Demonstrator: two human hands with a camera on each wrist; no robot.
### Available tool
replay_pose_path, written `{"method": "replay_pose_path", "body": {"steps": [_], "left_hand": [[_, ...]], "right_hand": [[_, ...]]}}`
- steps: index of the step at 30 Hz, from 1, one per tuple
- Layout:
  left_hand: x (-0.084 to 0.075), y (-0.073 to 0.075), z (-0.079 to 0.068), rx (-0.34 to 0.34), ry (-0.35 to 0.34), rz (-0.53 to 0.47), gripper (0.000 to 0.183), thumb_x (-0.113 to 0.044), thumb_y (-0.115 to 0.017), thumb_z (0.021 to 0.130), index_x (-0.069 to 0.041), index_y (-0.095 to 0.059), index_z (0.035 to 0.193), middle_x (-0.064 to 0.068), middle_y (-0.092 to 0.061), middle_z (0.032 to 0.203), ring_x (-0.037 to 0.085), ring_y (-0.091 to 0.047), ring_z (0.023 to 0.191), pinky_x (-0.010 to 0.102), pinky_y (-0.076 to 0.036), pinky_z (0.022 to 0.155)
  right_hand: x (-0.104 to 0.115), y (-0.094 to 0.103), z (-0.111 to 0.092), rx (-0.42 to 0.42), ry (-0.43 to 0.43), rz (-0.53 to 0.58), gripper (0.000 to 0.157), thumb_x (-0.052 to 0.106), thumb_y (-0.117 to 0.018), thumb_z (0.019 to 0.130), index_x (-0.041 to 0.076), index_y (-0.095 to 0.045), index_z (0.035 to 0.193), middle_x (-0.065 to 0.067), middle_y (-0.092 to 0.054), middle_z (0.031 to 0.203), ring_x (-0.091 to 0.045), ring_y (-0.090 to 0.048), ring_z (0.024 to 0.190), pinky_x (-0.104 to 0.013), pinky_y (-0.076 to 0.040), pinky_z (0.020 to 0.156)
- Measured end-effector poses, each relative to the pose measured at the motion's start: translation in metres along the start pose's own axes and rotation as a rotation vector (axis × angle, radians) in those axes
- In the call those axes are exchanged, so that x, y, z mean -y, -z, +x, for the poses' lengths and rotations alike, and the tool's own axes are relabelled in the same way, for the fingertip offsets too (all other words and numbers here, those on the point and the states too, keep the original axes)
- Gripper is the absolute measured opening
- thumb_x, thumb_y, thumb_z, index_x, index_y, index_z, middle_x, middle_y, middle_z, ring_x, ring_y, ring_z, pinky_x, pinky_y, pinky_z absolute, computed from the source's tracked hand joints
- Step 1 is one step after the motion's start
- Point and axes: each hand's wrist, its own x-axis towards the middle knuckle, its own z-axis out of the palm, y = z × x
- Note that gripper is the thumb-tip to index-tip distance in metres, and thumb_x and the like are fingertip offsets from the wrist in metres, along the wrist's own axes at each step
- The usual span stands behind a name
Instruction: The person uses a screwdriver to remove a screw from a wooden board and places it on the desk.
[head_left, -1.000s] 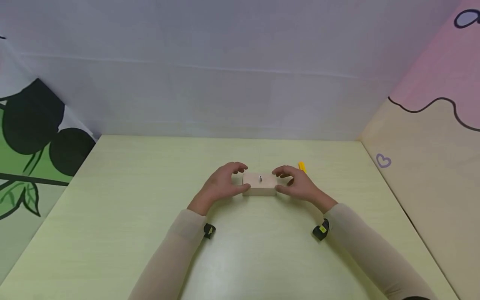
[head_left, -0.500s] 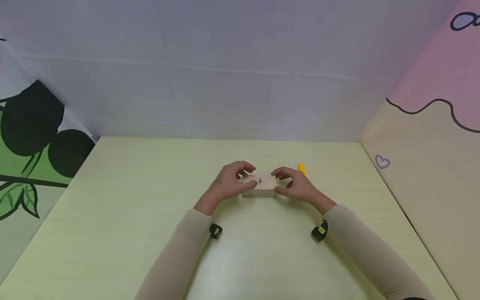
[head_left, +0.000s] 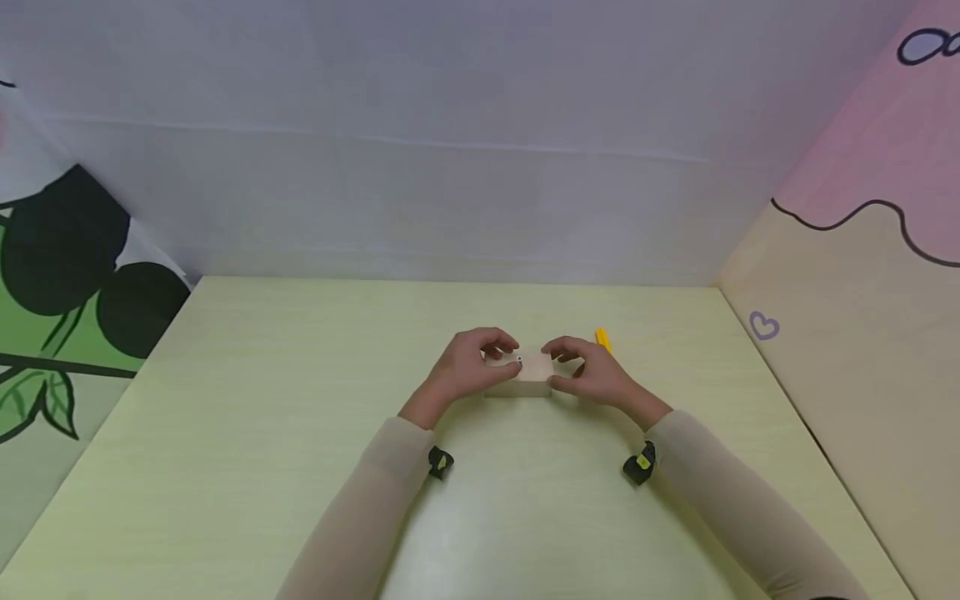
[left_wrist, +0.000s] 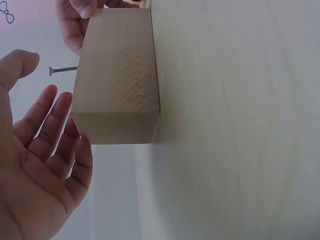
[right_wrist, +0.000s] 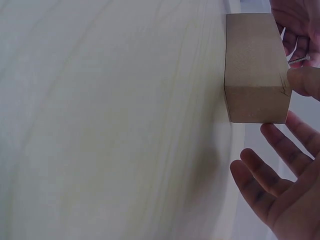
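Observation:
A pale wooden block lies on the table in front of the person. From its top a screw stands up, head uppermost, most of its shank showing. My left hand is over the block's left part, thumb and forefinger spread on either side of the screw with a gap between them in the left wrist view. At the other end, my right hand holds the block, thumb at the near corner and forefinger at the far one. Its lower fingers hang loosely off the block.
Just behind the right hand lies a yellow stick-shaped thing, partly hidden by it. The pale table meets a grey cloth wall at the back and a painted panel on the right.
My left hand has moved right, from the block's left end to over its top beside the screw. The right hand has kept its place at the right end.

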Motion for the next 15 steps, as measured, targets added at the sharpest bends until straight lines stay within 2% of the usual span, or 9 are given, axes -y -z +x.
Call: {"method": "replay_pose_path", "body": {"steps": [6,15], "left_hand": [[0.0005,-0.0057,0.0029,-0.026,0.035,0.017,0.022,-0.032,-0.072,0.081,-0.022,-0.071,0.101,-0.011,-0.069,0.095,0.009,-0.061,0.09,0.03,-0.051,0.082],[-0.0025,-0.0091,0.0051,-0.039,0.075,0.002,0.013,-0.03,-0.071,0.08,-0.025,-0.071,0.092,-0.012,-0.07,0.084,0.006,-0.063,0.082,0.029,-0.049,0.079]], "right_hand": [[-0.0007,-0.0001,0.0004,-0.002,0.002,-0.011,0.04,0.02,-0.074,0.083,0.018,-0.061,0.121,-0.006,-0.062,0.119,-0.029,-0.061,0.108,-0.033,-0.053,0.076],[-0.0022,-0.0004,0.0005,0.003,0.002,-0.017,0.04,0.02,-0.074,0.084,0.018,-0.061,0.122,-0.006,-0.061,0.121,-0.029,-0.062,0.108,-0.032,-0.054,0.075]]}}
